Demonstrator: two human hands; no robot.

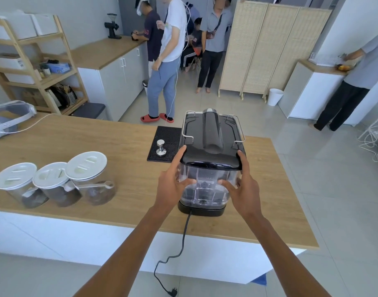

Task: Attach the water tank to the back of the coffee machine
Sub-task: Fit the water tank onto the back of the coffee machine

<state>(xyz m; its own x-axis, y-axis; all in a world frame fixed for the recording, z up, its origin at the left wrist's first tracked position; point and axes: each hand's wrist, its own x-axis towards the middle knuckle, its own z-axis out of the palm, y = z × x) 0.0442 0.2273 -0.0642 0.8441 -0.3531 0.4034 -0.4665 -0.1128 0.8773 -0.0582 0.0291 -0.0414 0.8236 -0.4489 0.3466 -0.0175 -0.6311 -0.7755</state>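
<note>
A black coffee machine point(212, 130) stands on the wooden counter point(98, 146) with its back toward me. A clear plastic water tank point(205, 187) with a black lid sits against that back, above the machine's black base. My left hand point(173, 183) grips the tank's left side, thumb across the front and fingers up at the lid. My right hand point(241, 189) holds the right side the same way. The machine's black power cord point(183, 236) hangs off the counter's near edge, its plug unplugged near the floor.
A black rubber mat point(170, 133) with a steel tamper point(161, 147) lies left of the machine. Three lidded glass jars point(55, 181) stand at the near left. A headset point(8, 118) rests far left. Several people stand beyond the counter.
</note>
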